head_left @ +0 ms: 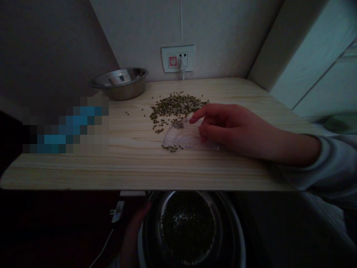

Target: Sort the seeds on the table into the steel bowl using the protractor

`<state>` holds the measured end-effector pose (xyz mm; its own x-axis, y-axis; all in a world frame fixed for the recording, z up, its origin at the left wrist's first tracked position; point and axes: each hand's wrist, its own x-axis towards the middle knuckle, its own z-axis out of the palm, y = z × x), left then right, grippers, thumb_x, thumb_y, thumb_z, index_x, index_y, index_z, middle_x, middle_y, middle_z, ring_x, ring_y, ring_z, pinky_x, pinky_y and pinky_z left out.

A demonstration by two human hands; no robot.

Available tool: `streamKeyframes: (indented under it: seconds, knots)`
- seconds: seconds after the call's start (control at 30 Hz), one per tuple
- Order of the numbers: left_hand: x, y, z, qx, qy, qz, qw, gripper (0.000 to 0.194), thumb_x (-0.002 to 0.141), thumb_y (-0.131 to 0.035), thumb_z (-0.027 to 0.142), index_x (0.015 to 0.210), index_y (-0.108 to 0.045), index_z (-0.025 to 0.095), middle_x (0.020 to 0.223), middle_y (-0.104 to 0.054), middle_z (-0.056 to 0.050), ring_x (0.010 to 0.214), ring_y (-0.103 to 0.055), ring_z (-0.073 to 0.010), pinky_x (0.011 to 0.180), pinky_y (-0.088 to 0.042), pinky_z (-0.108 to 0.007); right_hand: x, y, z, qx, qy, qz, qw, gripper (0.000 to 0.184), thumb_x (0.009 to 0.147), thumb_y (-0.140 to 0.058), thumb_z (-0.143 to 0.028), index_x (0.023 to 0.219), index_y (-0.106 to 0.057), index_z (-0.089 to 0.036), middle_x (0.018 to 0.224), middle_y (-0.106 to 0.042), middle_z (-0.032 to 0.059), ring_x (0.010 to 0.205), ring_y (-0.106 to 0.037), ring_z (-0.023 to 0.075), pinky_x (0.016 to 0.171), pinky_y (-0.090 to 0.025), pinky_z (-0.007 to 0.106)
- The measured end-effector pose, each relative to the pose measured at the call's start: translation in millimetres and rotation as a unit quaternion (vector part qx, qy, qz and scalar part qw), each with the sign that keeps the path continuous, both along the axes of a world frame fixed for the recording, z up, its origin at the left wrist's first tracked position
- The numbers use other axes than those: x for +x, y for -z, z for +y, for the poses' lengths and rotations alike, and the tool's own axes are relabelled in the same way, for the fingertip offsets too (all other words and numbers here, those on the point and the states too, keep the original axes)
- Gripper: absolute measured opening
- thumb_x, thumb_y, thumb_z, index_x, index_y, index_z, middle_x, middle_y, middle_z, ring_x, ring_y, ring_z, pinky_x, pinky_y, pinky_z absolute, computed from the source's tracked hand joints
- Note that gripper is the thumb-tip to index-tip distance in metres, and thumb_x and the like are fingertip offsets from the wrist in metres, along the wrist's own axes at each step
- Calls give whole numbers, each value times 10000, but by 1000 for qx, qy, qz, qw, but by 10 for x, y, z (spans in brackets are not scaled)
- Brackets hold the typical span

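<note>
My right hand point(227, 124) is closed on the right part of a clear plastic protractor point(181, 137), which lies flat or nearly flat on the wooden tabletop. Small green beans, likely mung beans point(175, 104), are spread in a loose heap just behind it. A few more touch its lower left edge. Below the table's front edge, my left hand point(134, 232) grips the left side of a metal bowl point(242, 242); its fingertips are mostly hidden in the dark. Many of the same beans cover the bottom of that bowl.
A second metal bowl point(125, 87) stands at the back left of the wooden tabletop point(111, 171). Behind, a wall socket point(177, 58) holds a white plug with a cable. A blurred-out blue item point(75, 123) lies at left. Lower left hangs a white plug point(118, 211) on a cord.
</note>
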<state>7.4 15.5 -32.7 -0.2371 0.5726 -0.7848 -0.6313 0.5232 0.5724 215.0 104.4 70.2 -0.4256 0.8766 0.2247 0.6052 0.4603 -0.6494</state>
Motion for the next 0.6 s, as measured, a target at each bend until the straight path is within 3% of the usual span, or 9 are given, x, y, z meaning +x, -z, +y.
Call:
streamKeyframes:
  seconds: [0.17, 0.3, 0.6]
  knots:
    - [-21, 24, -4, -3, 17, -23, 1000, 249, 663, -496, 76, 473, -626, 170, 465, -632, 14, 466, -584, -132, 547, -469, -213, -38, -30, -36, -20, -16, 8, 1000, 215, 740, -431, -169, 938, -509, -196, 548, -488, -56, 449, -421, 35, 436, -283, 191]
    - [-5, 12, -17, 12, 31, -27, 999, 218, 660, -504, 110, 503, -643, 169, 499, -646, -2, 562, -609, -173, 638, -466, -259, -38, -23, -24, -5, 15, 4, 1000, 211, 738, -430, -168, 930, -513, -190, 564, -494, -49, 474, -433, 42, 450, -292, 195]
    - [30, -78, -14, 2, 11, 46, 999, 229, 632, -536, 61, 455, -621, 178, 462, -632, 43, 487, -588, -108, 568, -449, -162, -77, -39, -49, -6, -3, -10, 1000, 228, 739, -432, -184, 951, -516, -197, 536, -455, -58, 458, -394, 37, 458, -280, 198]
